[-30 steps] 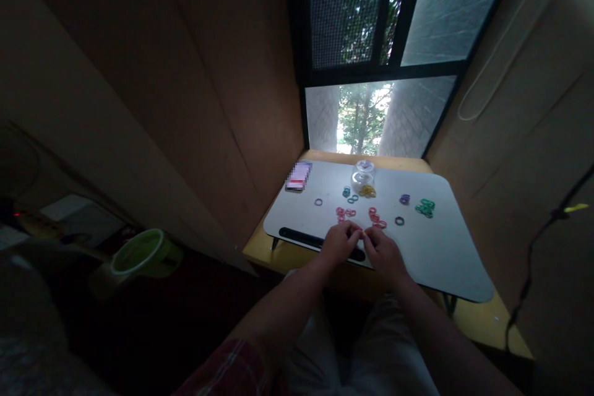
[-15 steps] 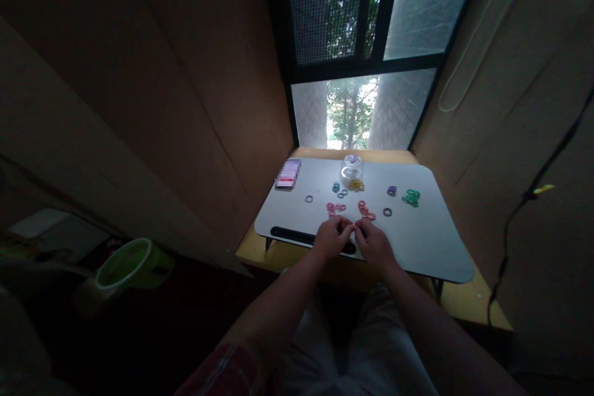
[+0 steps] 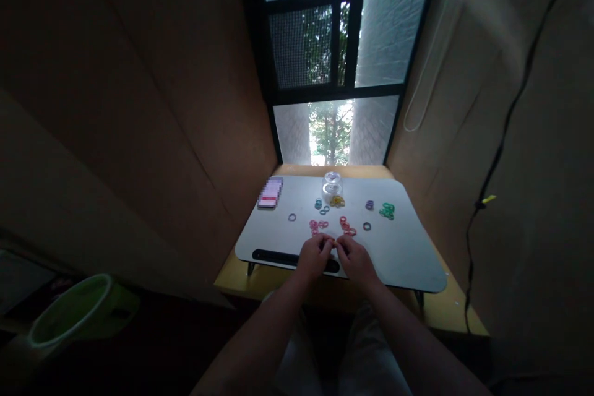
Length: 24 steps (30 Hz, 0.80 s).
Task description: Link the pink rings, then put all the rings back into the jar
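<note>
a seated person's two bare forearms extend into view from the bottom edge, ending in the left hand and the right hand. no sleeve covers either arm from wrist to as far up as the picture shows, and no watch, ring or bracelet can be made out in the dim light. below the arms, light-coloured trousers, pale grey or off-white, cover both thighs, with a dark gap between the legs.
</note>
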### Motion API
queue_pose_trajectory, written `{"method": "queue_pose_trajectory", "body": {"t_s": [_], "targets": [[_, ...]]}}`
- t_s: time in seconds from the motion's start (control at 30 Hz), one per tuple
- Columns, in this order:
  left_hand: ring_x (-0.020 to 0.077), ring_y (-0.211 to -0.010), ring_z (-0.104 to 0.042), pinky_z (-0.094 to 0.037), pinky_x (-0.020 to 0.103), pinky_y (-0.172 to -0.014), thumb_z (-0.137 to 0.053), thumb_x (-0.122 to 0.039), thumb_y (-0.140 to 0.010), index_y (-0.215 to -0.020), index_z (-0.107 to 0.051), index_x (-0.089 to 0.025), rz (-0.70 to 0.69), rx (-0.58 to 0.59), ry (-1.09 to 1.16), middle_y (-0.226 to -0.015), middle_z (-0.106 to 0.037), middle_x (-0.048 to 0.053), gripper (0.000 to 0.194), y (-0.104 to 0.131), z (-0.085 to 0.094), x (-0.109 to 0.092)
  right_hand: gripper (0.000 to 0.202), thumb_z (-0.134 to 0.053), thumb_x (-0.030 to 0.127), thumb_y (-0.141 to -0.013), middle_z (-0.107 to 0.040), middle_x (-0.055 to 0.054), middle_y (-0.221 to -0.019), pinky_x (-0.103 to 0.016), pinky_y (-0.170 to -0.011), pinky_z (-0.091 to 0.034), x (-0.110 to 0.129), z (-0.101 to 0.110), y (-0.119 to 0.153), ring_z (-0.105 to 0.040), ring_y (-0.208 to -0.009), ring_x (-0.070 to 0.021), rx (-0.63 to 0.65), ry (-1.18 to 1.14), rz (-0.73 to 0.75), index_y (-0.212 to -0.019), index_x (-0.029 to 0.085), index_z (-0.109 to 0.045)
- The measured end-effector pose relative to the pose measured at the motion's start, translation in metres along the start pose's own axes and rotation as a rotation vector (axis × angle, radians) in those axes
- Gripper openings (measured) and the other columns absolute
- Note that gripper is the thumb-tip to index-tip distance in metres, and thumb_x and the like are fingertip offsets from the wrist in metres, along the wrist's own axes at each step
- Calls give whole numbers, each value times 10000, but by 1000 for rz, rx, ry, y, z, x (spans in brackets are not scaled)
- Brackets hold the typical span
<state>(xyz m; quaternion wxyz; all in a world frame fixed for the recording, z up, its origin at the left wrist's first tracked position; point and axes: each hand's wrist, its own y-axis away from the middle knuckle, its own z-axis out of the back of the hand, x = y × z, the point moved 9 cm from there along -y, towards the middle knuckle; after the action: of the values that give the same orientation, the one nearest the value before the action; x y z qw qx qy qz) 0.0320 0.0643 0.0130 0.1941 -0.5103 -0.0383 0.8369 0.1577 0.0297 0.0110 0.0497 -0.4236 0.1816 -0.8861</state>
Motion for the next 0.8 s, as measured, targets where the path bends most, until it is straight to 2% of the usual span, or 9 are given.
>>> {"method": "queue_pose_trajectory", "body": {"t_s": [0.17, 0.33, 0.8], "targets": [[133, -688, -603, -448, 250, -666, -546, -340, -882, -842, -677, -185, -4, -7, 40, -769, -684, -1, 207, -1, -1, 3, 215, -414, 331, -933, -607, -8, -722, -274, -653, -409, 0, 0, 0, -577, -680, -176, -15, 6, -2, -788, 229, -535], [143, -729, -610, -464, 262, -703, -565, -314, -857, -813, -674, -183, -18, -16, 44, -768, -681, 3, 176, -1, 0, 3, 196, -434, 325, -929, -619, -14, -738, -276, -653, -411, 1, 1, 0, -586, -686, -176, -25, 5, -13, -799, 227, -544], [142, -759, -629, -491, 262, -722, -584, -285, -834, -835, -680, -185, -15, -4, 56, -816, -697, 10, 139, 0, 0, -1, 169, -434, 296, -919, -621, -10, -737, -268, -653, -403, 1, 2, 1, -583, -685, -172, -18, 23, -10, -807, 227, -540]]}}
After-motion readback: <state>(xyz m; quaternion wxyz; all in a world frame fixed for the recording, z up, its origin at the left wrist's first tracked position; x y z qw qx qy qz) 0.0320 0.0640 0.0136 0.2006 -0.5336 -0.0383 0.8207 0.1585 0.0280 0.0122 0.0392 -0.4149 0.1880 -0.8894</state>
